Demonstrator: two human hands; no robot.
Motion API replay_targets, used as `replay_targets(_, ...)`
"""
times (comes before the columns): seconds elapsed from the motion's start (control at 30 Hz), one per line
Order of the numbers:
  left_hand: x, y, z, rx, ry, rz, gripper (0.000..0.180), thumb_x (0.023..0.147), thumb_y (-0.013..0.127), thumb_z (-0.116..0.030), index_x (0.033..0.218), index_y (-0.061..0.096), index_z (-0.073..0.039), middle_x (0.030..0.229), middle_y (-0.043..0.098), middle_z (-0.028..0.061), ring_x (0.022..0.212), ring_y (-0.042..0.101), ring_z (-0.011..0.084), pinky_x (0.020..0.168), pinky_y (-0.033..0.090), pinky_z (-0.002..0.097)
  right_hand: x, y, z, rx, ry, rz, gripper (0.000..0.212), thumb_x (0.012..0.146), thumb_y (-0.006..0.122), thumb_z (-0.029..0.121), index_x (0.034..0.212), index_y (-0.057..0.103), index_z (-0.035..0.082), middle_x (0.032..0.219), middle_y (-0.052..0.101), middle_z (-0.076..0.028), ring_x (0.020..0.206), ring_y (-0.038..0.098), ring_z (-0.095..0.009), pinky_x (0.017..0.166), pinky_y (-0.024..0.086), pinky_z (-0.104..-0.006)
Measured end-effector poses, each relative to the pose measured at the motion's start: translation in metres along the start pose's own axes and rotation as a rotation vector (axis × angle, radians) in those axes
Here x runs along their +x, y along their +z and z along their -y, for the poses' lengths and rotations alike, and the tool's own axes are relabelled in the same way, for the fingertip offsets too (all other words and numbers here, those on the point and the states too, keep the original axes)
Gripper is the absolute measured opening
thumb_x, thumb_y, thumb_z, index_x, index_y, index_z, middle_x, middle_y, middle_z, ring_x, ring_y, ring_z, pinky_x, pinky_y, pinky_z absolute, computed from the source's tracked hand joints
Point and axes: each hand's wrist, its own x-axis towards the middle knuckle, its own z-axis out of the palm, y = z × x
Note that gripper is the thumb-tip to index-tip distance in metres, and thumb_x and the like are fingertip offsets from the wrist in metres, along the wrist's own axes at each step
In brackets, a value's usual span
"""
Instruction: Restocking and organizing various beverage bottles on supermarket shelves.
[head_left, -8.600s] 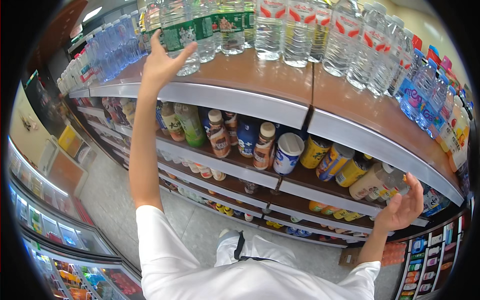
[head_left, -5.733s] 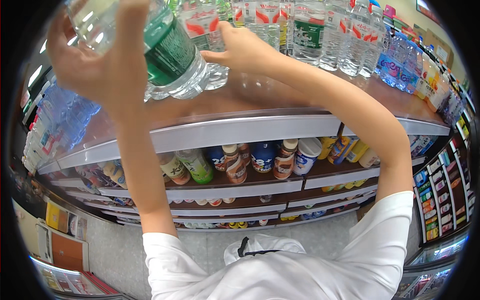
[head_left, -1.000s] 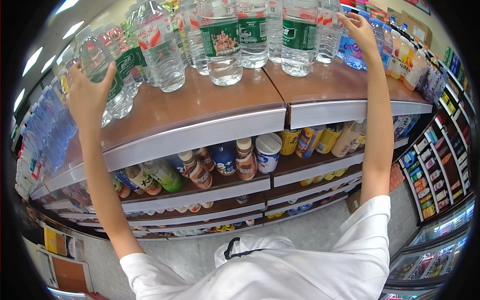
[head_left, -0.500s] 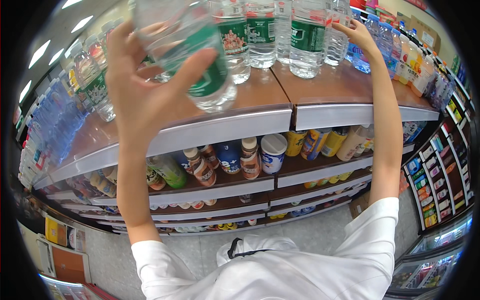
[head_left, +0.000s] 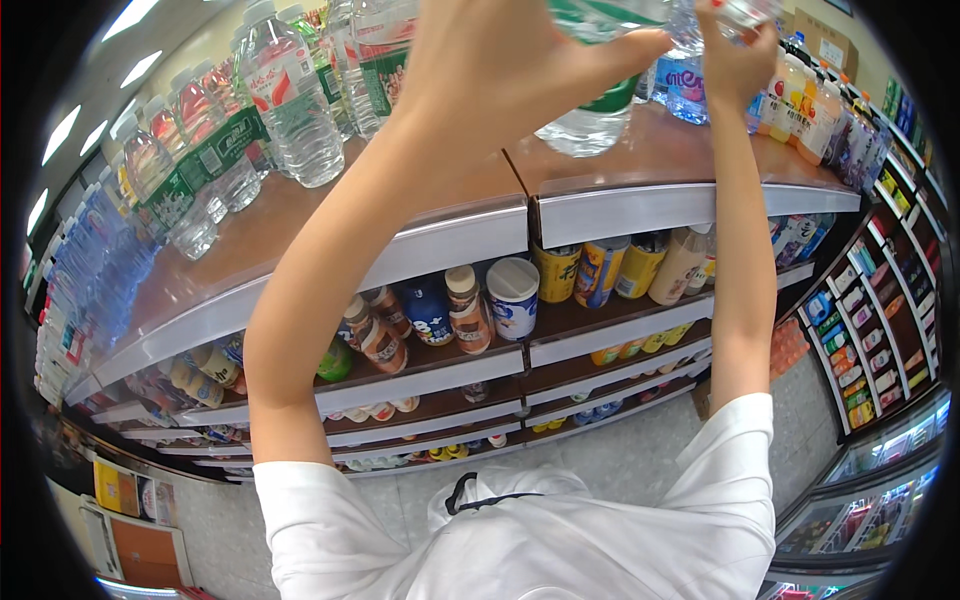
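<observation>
At the top of the view, my left hand reaches across the upper shelf with its thumb pointing right. The thumb lies along a clear water bottle with a green label, which my hand grips; its other fingers are hidden. Farther right, my right hand is raised with its fingers curled around a clear plastic bottle, mostly cut off by the upper edge. To the left stands a clear bottle with red print. Nearby are more green-labelled bottles.
The brown shelf top has a pale raised front edge. Blue-tinted bottles line its left end; orange juice bottles stand right. Below are cans, a white-lidded tub and brown-labelled bottles. Another stocked shelf stands at far right.
My left hand has moved right and up, and now grips a green-labelled bottle farther right. My right hand has closed around a clear bottle. The whole view has shifted slightly.
</observation>
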Motion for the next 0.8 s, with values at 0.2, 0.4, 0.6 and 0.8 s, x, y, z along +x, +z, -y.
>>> replay_targets(0.2, 0.042, 0.062, -0.01, -0.445, -0.395, 0.307, 0.087, 0.069, 0.069, -0.028, 0.126, 0.02, 0.017, 0.083, 0.06, 0.0275, 0.078, 0.063, 0.0353, 0.069, 0.051, 0.0409, 0.007, -0.044, 0.013, 0.346, -0.109, -0.201, 0.051, 0.075, 0.077, 0.024, 0.112, 0.055, -0.003, 0.102, 0.063, -0.012, 0.088, 0.062, -0.018, 0.081, 0.048, -0.0293)
replay_targets(0.4, 0.036, 0.127, 0.005, -0.178, -0.278, 0.249, 0.094, 0.064, 0.067, -0.024, 0.136, 0.014, 0.007, 0.079, 0.06, 0.0304, 0.075, 0.061, 0.0458, 0.07, 0.051, 0.0491, 0.004, -0.09, 0.026, 0.205, -0.024, -0.128, 0.042, 0.078, 0.074, 0.015, 0.109, 0.053, -0.004, 0.101, 0.062, -0.011, 0.09, 0.06, -0.017, 0.081, 0.048, -0.0295)
replay_targets(0.6, 0.035, 0.154, 0.014, 0.024, -0.407, 0.333, 0.088, 0.071, 0.078, -0.037, 0.13, 0.031, 0.007, 0.096, 0.064, 0.0206, 0.091, 0.065, 0.031, 0.072, 0.055, 0.0381, -0.001, -0.113, 0.026, 0.303, 0.125, -0.018, 0.032, 0.08, 0.066, 0.008, 0.107, 0.055, -0.005, 0.097, 0.063, -0.01, 0.086, 0.059, -0.014, 0.08, 0.046, -0.0273)
replay_targets(0.8, 0.027, 0.163, 0.023, 0.067, -0.436, 0.31, 0.107, 0.07, 0.077, -0.043, 0.138, 0.015, 0.013, 0.109, 0.056, 0.0299, 0.097, 0.062, 0.0365, 0.077, 0.054, 0.0394, -0.023, -0.109, 0.057, 0.302, 0.311, 0.005, 0.034, 0.078, 0.053, 0.013, 0.106, 0.054, -0.006, 0.098, 0.059, -0.01, 0.084, 0.057, -0.016, 0.079, 0.047, -0.029)
